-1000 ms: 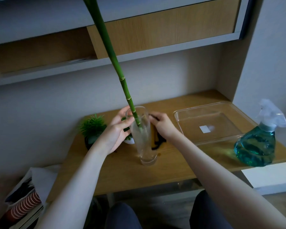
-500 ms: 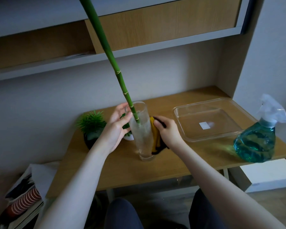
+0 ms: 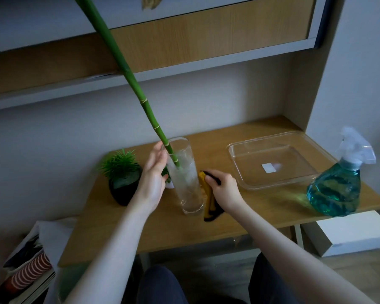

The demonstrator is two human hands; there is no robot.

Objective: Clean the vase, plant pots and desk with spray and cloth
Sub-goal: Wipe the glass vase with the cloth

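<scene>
A tall glass vase (image 3: 185, 178) stands on the wooden desk (image 3: 162, 229) with a long green bamboo stalk (image 3: 140, 99) leaning out of it to the upper left. My left hand (image 3: 153, 181) lies against the vase's left side, fingers fairly straight and reaching up to the rim. My right hand (image 3: 224, 187) grips a yellow and black cloth (image 3: 208, 205) held against the lower right side of the vase. A black pot with a spiky green plant (image 3: 123, 181) sits left of the vase. A small white pot (image 3: 169, 185) is mostly hidden behind my left hand.
A clear plastic tray (image 3: 272, 183) lies right of the vase. A teal spray bottle (image 3: 336, 187) stands at the desk's right front corner. Shelves overhang the desk. A white box (image 3: 351, 233) sits below on the right, and stacked items (image 3: 29, 273) on the floor at left.
My right hand slid the cloth down from the vase's rim to its lower right side. My left hand's fingers straightened from their curl round the rim.
</scene>
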